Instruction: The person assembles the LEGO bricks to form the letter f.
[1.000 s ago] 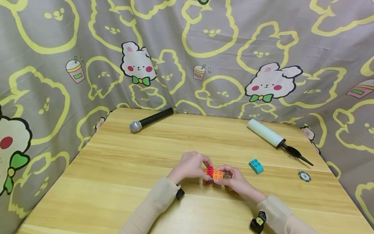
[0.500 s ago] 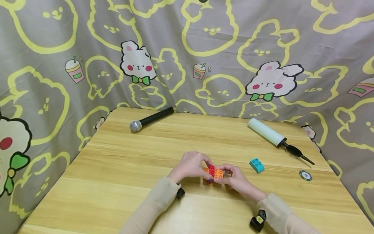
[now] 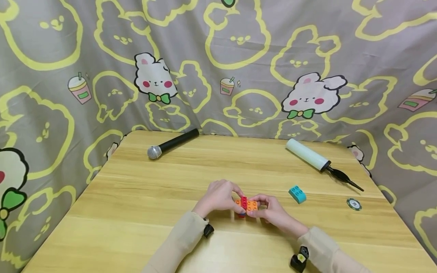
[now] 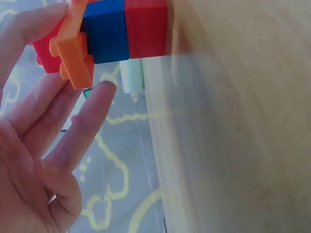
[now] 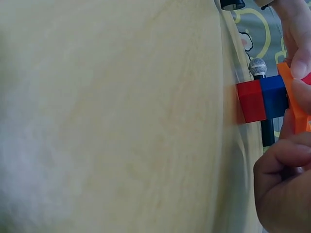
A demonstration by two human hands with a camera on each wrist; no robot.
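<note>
In the head view, right of the frame's lower middle, the block stack (image 3: 243, 205) stands on the table (image 3: 136, 182): a lower red block (image 4: 146, 29), a blue block (image 4: 107, 31), an orange piece (image 3: 252, 206) across it, and an upper red block (image 3: 244, 201). The left hand (image 3: 220, 195) pinches the stack near its top; the right hand (image 3: 273, 210) pinches the orange piece's right end. To the right lie 1 turquoise block (image 3: 297, 195) with 4 studs showing and 1 chip (image 3: 354, 204). Farther out, 1 pump (image 3: 308, 155) lies upper right, 1 microphone (image 3: 174, 143) upper left.
</note>
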